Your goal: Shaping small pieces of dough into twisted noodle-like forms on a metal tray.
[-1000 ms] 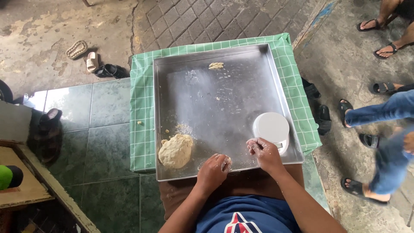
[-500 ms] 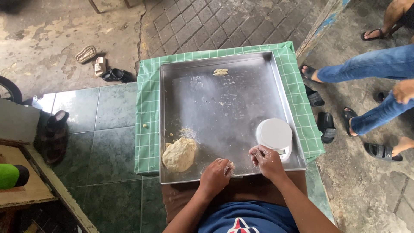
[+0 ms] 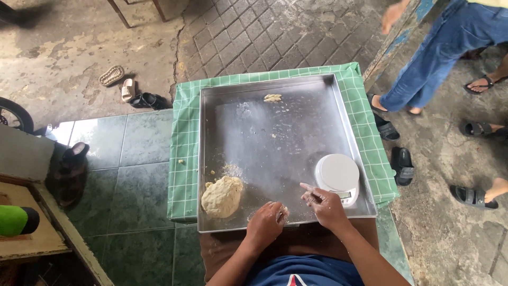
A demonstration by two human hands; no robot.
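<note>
A large steel tray [image 3: 275, 85] rests on a green checked cloth [image 3: 185, 137]. My left hand [image 3: 266, 223] hovers over the tray's near edge, fingers curled around a small bit of dough. My right hand [image 3: 323, 204] is beside it, floury, fingers loosely bent with the forefinger out, touching the left edge of a small white round scale [image 3: 337, 175]. A lump of pale dough [image 3: 222, 196] lies at the tray's near left corner. A small scrap of dough [image 3: 272, 98] sits near the far edge. Flour dusts the tray's middle.
A person in blue jeans [image 3: 439, 53] walks at the far right, with other sandalled feet [image 3: 476, 128] on the concrete. Loose sandals [image 3: 402, 165] lie by the table's right side, more shoes [image 3: 123, 87] at far left. A wooden bench edge [image 3: 32, 233] is at left.
My right forefinger has straightened beside the scale and my left hand stays closed by the near edge. The person in jeans has walked farther toward the top right.
</note>
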